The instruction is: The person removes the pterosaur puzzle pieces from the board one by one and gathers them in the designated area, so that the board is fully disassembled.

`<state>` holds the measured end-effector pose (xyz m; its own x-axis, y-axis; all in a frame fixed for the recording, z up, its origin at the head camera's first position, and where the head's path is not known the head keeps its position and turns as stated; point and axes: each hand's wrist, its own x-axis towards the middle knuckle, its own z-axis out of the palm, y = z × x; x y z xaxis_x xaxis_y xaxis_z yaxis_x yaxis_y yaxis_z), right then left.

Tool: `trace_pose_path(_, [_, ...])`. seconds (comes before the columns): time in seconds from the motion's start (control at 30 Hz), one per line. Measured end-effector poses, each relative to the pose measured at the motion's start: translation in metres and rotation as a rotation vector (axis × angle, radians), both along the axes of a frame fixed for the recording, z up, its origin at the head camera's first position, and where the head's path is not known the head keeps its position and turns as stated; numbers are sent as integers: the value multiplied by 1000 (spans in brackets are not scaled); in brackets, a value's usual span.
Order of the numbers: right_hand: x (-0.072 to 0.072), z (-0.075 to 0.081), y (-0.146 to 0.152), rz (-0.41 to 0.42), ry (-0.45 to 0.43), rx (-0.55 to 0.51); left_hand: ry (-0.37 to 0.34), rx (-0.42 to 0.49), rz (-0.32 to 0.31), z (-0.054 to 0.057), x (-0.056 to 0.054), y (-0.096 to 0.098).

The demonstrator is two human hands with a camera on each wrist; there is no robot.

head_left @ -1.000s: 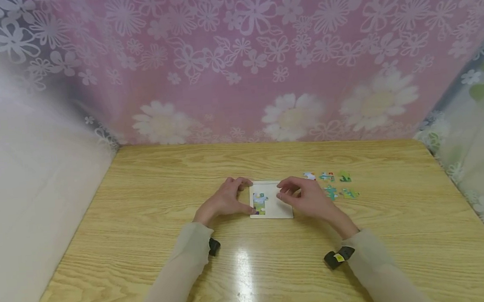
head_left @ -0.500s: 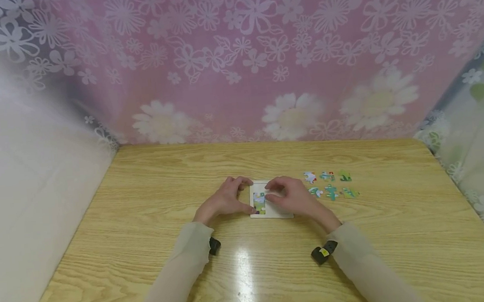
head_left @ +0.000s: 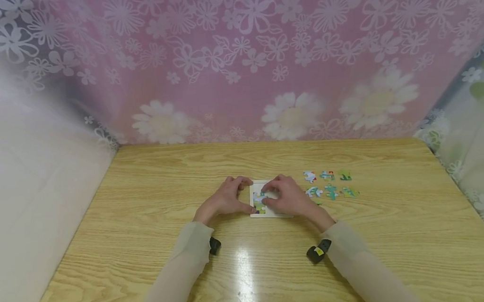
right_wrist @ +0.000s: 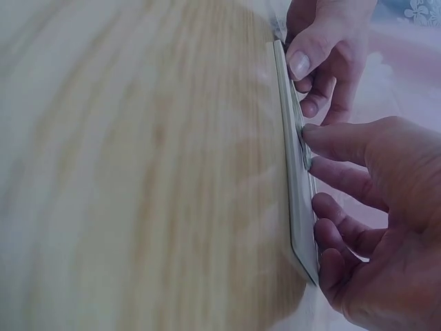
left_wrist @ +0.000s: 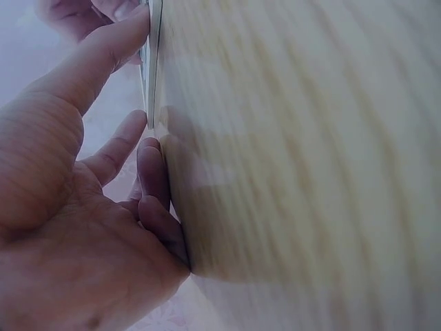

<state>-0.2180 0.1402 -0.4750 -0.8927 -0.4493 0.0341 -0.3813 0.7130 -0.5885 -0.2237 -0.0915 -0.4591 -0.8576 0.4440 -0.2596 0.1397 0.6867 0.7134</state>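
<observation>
A white-framed puzzle tray (head_left: 280, 215) lies on the table, with coloured jigsaw pieces (head_left: 260, 210) along its left side. My left hand (head_left: 228, 198) holds the tray's left edge, index finger at the upper corner and thumb at the lower one. In the left wrist view the thumb (left_wrist: 103, 58) reaches onto the tray's thin edge. My right hand (head_left: 286, 197) pinches a blue and green puzzle piece (head_left: 262, 196) between thumb and index finger, low over the left part of the tray. The right wrist view shows that piece (right_wrist: 307, 155) from the side, right at the tray's surface.
To the right of the tray, loose puzzle pieces (head_left: 331, 192) lie in two rows. A small green piece (head_left: 318, 202) peeks out beside my right hand. The wooden table (head_left: 163, 176) ends at a pink flowered curtain (head_left: 220, 91) behind, with pale cloth at both sides.
My right hand has moved left across the tray with the piece, to the pieces at its left side. More of the loose pieces now show. The left hand has stayed in place.
</observation>
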Motion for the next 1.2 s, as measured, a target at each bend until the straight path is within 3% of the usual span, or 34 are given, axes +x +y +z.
trace_pose_path(0.3, [0,0,-5,-26,-13,-14,-8,-16,12,1,0,1])
trace_pose_path(0.6, [2,11,-10,-67,-127,-63,-13,-15,21,1,-1,2])
trace_pose_path(1.2, [1,15,-14,-99,-164,-49,-19,-37,50,2,0,5])
